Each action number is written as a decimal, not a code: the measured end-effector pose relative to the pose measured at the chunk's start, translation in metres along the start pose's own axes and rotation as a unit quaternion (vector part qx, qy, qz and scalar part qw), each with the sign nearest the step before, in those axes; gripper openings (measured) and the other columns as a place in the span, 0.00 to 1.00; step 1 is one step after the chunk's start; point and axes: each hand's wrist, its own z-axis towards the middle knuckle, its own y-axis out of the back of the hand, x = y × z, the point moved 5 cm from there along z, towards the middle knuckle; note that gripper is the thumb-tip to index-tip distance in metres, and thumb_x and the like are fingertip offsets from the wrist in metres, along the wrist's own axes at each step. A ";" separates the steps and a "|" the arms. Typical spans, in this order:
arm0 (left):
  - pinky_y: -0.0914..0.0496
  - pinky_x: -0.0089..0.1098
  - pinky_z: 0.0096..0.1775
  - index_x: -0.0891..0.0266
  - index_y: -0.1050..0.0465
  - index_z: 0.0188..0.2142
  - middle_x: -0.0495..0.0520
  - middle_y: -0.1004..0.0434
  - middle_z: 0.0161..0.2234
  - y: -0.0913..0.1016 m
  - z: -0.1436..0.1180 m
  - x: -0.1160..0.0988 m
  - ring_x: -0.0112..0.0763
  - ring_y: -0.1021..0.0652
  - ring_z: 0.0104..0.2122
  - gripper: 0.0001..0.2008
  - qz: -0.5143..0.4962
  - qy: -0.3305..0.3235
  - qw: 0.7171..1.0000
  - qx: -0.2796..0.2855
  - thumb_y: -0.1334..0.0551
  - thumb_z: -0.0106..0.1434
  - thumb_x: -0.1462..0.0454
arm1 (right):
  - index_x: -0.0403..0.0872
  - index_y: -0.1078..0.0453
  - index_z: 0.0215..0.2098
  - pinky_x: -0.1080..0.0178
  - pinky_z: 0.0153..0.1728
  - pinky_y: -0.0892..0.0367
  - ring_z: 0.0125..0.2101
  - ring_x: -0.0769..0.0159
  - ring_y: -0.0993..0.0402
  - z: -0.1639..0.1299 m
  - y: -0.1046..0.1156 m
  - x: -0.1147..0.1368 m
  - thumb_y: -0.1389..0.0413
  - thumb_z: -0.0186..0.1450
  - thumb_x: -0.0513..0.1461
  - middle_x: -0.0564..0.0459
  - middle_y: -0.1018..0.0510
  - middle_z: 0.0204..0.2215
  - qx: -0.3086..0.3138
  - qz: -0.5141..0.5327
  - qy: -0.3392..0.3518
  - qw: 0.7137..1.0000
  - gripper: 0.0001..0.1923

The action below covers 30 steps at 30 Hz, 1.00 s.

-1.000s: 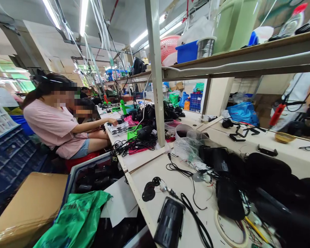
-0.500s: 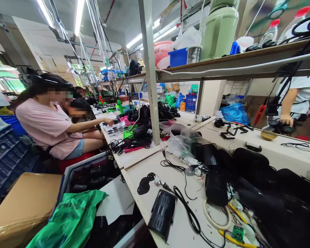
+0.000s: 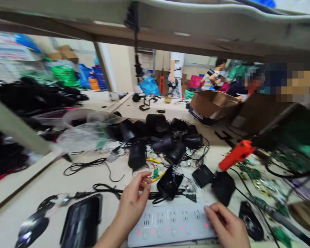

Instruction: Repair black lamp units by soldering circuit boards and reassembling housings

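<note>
Two bare hands at the bottom of the frame, both at a white power strip (image 3: 170, 224) lying flat on the bench, bottom centre; a row of small red lights shows along its near edge. Left hand (image 3: 131, 204) at the strip's upper left corner, fingers bent, thumb and forefinger drawn close together near a black cord (image 3: 107, 188); blur prevents telling whether they actually pinch it. Right hand (image 3: 228, 225) rests on the strip's right end, fingers curled down onto it, nothing enclosed.

Just above the strip: small black housing (image 3: 169, 184) with coloured wires, and a yellow-handled tool (image 3: 156, 177) beside the left fingertips. Centre of frame: pile of black cylindrical casings (image 3: 157, 137). Right of centre: orange-handled tool (image 3: 236, 155), tilted, above a black square block (image 3: 223, 186). Lower left: flat black panel (image 3: 81, 220). Upper right of centre: open cardboard box (image 3: 212, 105). Far right: green circuit boards (image 3: 289, 158), blurred.
</note>
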 end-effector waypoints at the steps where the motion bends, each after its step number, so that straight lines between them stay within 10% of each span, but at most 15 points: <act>1: 0.26 0.36 0.37 0.59 0.31 0.49 0.55 0.21 0.39 -0.001 0.002 0.000 0.37 0.21 0.35 0.17 0.024 -0.022 0.999 0.007 0.43 0.63 0.55 | 0.50 0.33 0.21 0.69 0.19 0.37 0.17 0.68 0.34 0.001 0.000 0.002 0.48 0.65 0.58 0.58 0.32 0.15 0.001 0.003 0.008 1.000 0.25; 6: 0.32 0.49 0.54 0.59 0.42 0.60 0.61 0.30 0.54 -0.029 -0.003 -0.009 0.48 0.29 0.54 0.32 0.146 -0.103 0.983 0.043 0.37 0.60 0.52 | 0.49 0.30 0.25 0.70 0.22 0.34 0.20 0.69 0.28 0.004 -0.001 0.015 0.48 0.70 0.49 0.56 0.26 0.20 -0.008 -0.020 0.085 0.996 0.19; 11: 0.32 0.52 0.51 0.59 0.48 0.65 0.62 0.31 0.50 -0.057 -0.010 -0.020 0.53 0.28 0.50 0.42 0.249 -0.115 0.960 0.048 0.36 0.56 0.47 | 0.48 0.31 0.27 0.68 0.24 0.34 0.21 0.68 0.28 0.012 -0.003 0.021 0.51 0.72 0.46 0.56 0.27 0.22 -0.039 -0.064 0.140 0.987 0.18; 30: 0.29 0.53 0.51 0.58 0.23 0.38 0.63 0.35 0.53 -0.059 -0.005 -0.002 0.54 0.29 0.53 0.08 0.236 -0.174 0.953 0.077 0.37 0.59 0.59 | 0.48 0.36 0.33 0.64 0.26 0.36 0.27 0.64 0.28 0.037 -0.041 0.027 0.52 0.72 0.40 0.52 0.28 0.29 -0.053 -0.200 0.180 0.962 0.09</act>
